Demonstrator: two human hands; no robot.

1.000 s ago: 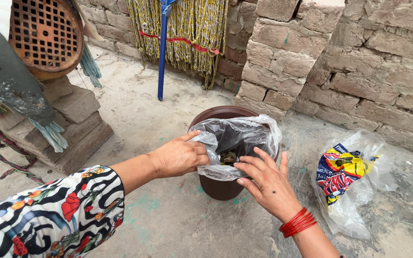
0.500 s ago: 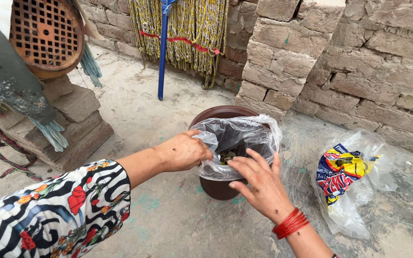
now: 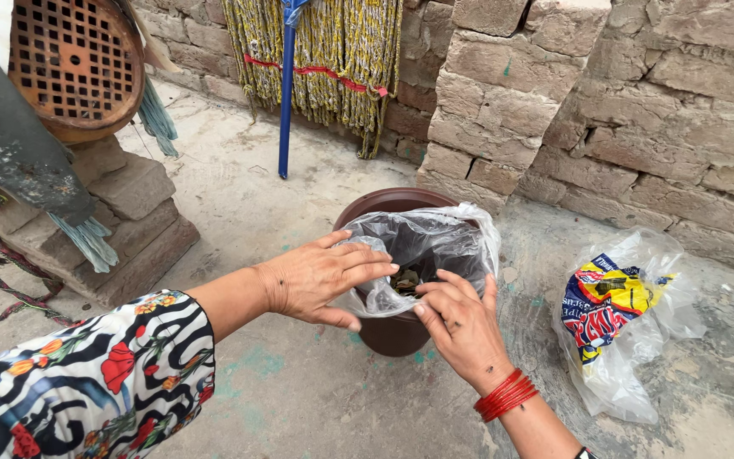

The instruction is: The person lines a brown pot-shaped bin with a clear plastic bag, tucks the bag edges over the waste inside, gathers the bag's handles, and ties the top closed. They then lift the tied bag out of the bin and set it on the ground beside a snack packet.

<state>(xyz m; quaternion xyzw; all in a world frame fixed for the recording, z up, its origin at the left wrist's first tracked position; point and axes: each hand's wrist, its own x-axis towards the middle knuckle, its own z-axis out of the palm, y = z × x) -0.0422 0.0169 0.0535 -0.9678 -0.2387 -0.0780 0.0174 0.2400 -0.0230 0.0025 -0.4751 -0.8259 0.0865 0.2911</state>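
Observation:
A round brown bin (image 3: 388, 201) stands on the concrete floor, lined with a clear plastic bag (image 3: 443, 242) that holds dark scraps at the bottom. My left hand (image 3: 320, 276) lies on the near left rim, its fingers pressing on the bag's edge. My right hand (image 3: 460, 323), with red bangles on the wrist, pinches the bag's near edge with its fingertips. My left sleeve is patterned black, white and red.
A clear bag (image 3: 626, 319) with a yellow and blue wrapper inside lies on the floor to the right. A brick wall (image 3: 630, 110) rises behind. A blue-handled mop (image 3: 286, 85) leans on it. Stacked bricks (image 3: 129, 217) and a rusty perforated disc (image 3: 70, 64) stand at left.
My right hand has moved in from beside the bin and taken the bag's near edge. My left hand has slid further over the rim, fingers spread on the plastic.

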